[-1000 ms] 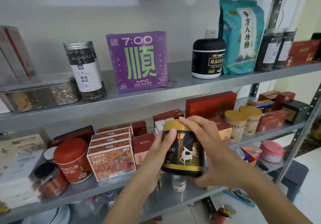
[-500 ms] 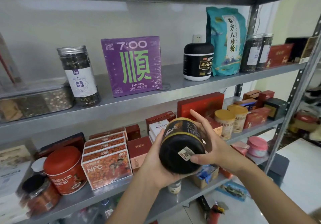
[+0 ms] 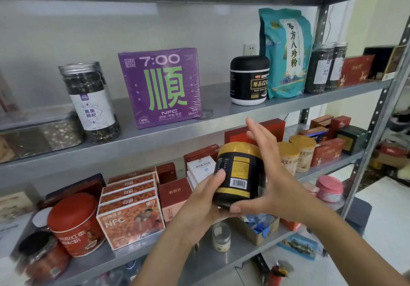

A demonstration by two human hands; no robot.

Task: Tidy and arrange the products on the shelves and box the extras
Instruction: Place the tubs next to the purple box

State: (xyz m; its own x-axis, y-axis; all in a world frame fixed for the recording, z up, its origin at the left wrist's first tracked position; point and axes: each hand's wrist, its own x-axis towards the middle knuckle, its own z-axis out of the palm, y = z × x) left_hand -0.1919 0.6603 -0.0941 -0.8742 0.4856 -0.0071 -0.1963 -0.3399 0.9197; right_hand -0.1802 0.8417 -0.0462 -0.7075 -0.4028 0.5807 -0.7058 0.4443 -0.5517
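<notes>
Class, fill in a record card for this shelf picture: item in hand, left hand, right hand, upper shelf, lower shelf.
Item in hand: black jar with gold lid, barcode side towards the camera.
Left hand: grips the jar low, thumb on its front.
Right hand: fingers straight, palm against the jar's side, thumb at its base.
Upper shelf: clear jar, purple box, black tub, teal pouch.
Lower shelf: red tin, orange NFC boxes, two tan-lidded tubs.

Black gold-lidded jar [image 3: 240, 174], upright, barcode showing
</notes>
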